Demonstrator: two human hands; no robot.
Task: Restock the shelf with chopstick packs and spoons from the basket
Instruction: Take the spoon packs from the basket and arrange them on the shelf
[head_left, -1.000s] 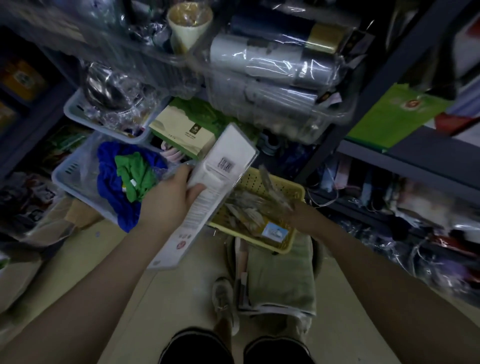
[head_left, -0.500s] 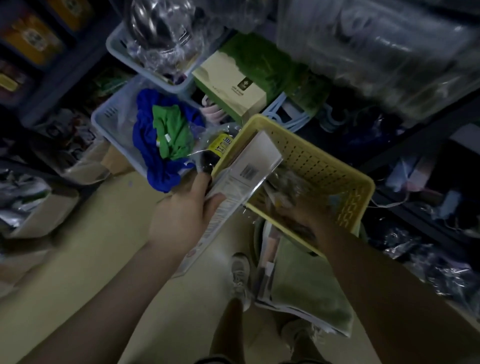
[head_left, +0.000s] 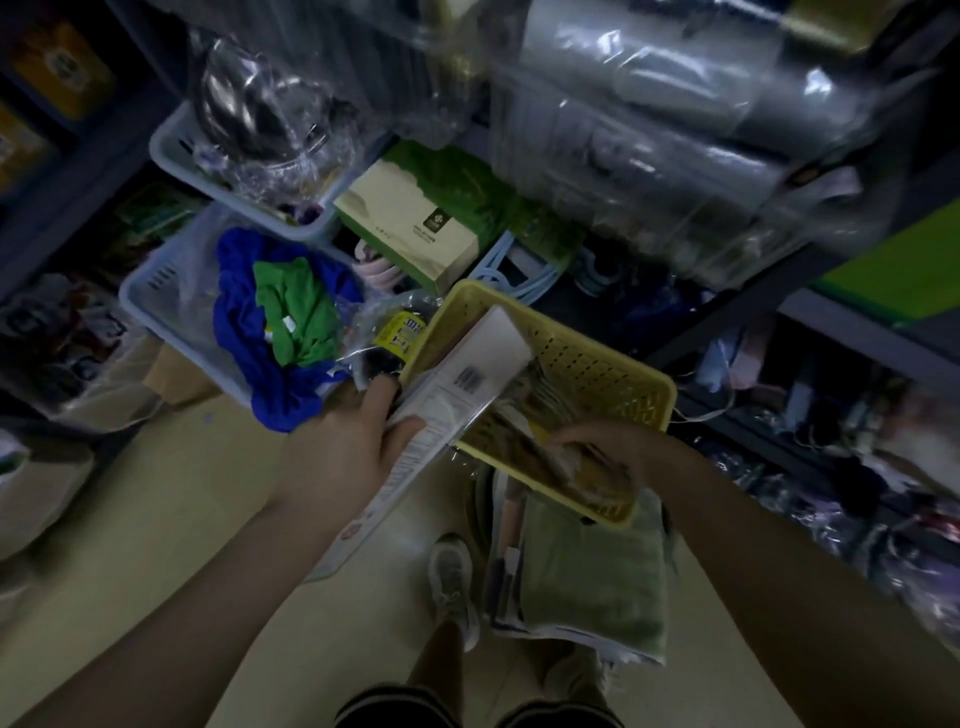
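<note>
A yellow perforated basket (head_left: 613, 364) sits low at centre, on top of a folded green towel. My left hand (head_left: 343, 447) grips a long flat white pack (head_left: 467, 374) with a barcode, its upper end leaning over the basket's left rim. My right hand (head_left: 602, 447) is at the basket's near edge, closed on a clear-wrapped bundle of chopstick packs (head_left: 550, 441) that lies partly inside the basket. The bundle is blurred. The shelf above holds wrapped goods.
A pale basket (head_left: 171, 312) with blue and green cloth stands left of the yellow one. Another pale basket (head_left: 176, 156) holds wrapped metal ware. A beige and green box (head_left: 410, 223) lies behind. Plastic-wrapped rolls (head_left: 649, 130) fill the shelf above. My shoe (head_left: 452, 582) and floor are below.
The view has dropped towards the basket. My right hand went down into the basket and now closes on the chopstick bundle. The white pack stays in my left hand, lowered to the basket's rim.
</note>
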